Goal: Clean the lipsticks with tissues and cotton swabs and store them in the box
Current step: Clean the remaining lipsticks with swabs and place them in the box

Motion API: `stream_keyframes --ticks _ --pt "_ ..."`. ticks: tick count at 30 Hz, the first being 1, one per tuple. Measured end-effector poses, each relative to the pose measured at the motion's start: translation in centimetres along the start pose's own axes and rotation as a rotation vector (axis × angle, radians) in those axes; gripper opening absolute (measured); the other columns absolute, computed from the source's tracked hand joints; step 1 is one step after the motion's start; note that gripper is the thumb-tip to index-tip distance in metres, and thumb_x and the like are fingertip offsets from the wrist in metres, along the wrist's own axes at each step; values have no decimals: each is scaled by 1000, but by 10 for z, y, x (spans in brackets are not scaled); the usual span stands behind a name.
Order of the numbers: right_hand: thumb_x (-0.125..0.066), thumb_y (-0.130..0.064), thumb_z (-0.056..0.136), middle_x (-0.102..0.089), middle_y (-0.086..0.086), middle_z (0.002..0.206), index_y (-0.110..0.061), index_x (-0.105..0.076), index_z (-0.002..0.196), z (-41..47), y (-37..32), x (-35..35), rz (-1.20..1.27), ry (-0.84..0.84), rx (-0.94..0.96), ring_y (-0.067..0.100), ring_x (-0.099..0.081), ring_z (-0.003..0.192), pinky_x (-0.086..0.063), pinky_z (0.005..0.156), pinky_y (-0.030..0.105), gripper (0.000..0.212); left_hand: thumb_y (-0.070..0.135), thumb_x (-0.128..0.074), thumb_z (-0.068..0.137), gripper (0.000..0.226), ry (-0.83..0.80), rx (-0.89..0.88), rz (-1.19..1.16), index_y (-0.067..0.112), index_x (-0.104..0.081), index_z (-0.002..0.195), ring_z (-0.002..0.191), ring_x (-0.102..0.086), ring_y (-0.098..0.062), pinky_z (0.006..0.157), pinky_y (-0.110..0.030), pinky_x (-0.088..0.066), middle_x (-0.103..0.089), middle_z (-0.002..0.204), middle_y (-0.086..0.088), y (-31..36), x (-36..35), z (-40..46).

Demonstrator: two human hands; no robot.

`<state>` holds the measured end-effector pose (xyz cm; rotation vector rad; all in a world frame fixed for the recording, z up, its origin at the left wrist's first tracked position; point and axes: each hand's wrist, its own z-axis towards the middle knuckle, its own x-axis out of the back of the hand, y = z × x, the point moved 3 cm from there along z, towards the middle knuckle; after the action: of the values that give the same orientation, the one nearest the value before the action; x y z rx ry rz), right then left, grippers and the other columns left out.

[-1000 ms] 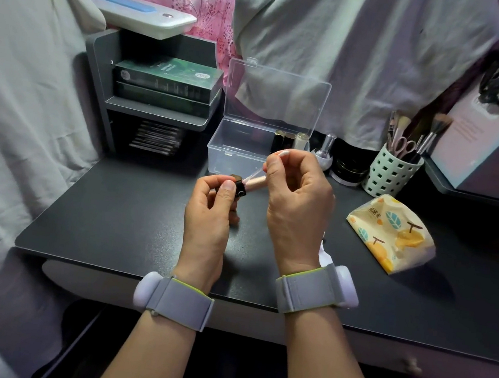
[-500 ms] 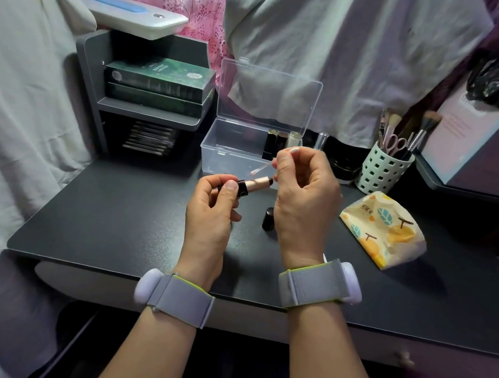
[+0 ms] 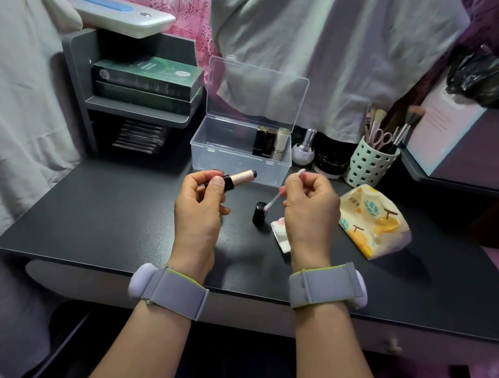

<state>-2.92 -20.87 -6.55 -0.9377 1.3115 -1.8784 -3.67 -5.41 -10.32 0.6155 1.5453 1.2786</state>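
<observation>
A wide, flat black desk (image 3: 109, 220) fills the middle. At its far left stands a grey shelf (image 3: 76, 68) with dark green boxes (image 3: 148, 77) on it. A clear plastic box with its lid up (image 3: 240, 155) sits at the far middle of the desk. Three lipsticks (image 3: 270, 143) stand upright in its right end. Right of the box are a small round glass bottle (image 3: 304, 151) and a pale green cup with holes (image 3: 370, 165) full of brushes. A soft yellow tissue pack (image 3: 375, 222) lies on the right side of the desk.

The left hand (image 3: 199, 204) is held above the desk. Its grip is tight around an open lipstick with a black base and a rose-gold tube (image 3: 237, 178), which points right and a little up. The right hand (image 3: 312, 210) is apart from it, to the right. Its grip pinches a thin white cotton swab (image 3: 274, 200), and the low end looks pink. A small black cap (image 3: 259, 212) stands on the desk between the hands, just below the swab's low end. A crumpled white tissue (image 3: 280, 234) lies on the desk under the right hand.
</observation>
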Motion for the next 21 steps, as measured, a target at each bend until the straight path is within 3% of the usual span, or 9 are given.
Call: stream_keyframes --ticks 5,8,12,17,21 --pt "-71 -26 85 -74 -2 72 -17 -75 81 -9 9 -7 -333 -276 14 12 -65 70 -51 72 28 11 11 -55 101 8 0 -10 6 14 -62 103 72 -53 -9 59 -20 -48 -59 91 -5 1 -2 -1" --pt "-74 -30 82 -76 -1 82 -19 -77 81 -15 16 -12 -476 -356 -2 21 -69 89 -54 82 33 12 11 -56 101 7 0 -11 6 16 -61 102 69 -53 -7 59 -20 -48 -58 86 -3 3 -2 -2" --pt "-73 -30 82 -76 3 86 -21 -76 78 -21 23 -15 -631 -454 -9 25 -66 98 -51 86 31 10 10 -55 101 8 6 -2 -1 15 -61 102 55 -54 2 62 -24 -48 -60 83 0 5 0 -4" --pt "-72 -32 82 -76 5 88 -24 -73 73 -24 35 -24 -731 -482 11 30 -63 108 -34 114 43 13 9 -56 101 9 0 12 -13 16 -61 101 57 -55 1 62 -23 -50 -64 87 1 6 2 -4" --pt "-72 -33 83 -75 2 91 -24 -72 74 -23 35 -25 -736 -486 28 29 -63 105 -34 112 39 13 7 -57 100 10 1 15 -16 16 -62 101 63 -56 -2 63 -21 -52 -64 90 -2 4 2 -2"
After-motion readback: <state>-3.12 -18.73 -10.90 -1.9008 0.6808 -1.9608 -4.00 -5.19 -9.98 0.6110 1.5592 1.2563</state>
